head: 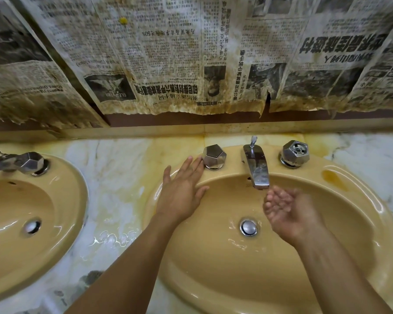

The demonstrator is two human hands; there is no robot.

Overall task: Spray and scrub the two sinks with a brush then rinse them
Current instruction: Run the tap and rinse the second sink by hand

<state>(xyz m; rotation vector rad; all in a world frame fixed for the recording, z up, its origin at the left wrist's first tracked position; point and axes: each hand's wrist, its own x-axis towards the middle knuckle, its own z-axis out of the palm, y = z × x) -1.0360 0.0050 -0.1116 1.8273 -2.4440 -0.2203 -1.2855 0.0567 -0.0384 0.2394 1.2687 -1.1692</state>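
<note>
Showed, at far left, left sink: an oval basin of glossy mustard-yellow ceramic, cropped by the frame edge, with a faceted chrome tap on its rim and a round chrome drain. Recorded counter between the basins: white veined marble, yellow-stained, wet in patches. Showed left hand laid palm-down on the rim of right sink, fingers straight and close together, thumb apart, fingertips touching or just beside left knob, a chrome polyhedron. Depicted right sink as the same glossy oval, wet and rippled round its plug. Showed spout, angular chrome, water-spotted. Showed right hand cupped palm-up just below it, fingers loosely curled together, blurred, holding nothing. Showed right knob, faceted, and an orange stain on the rim. Backed above by yellowed, torn newspaper.
</note>
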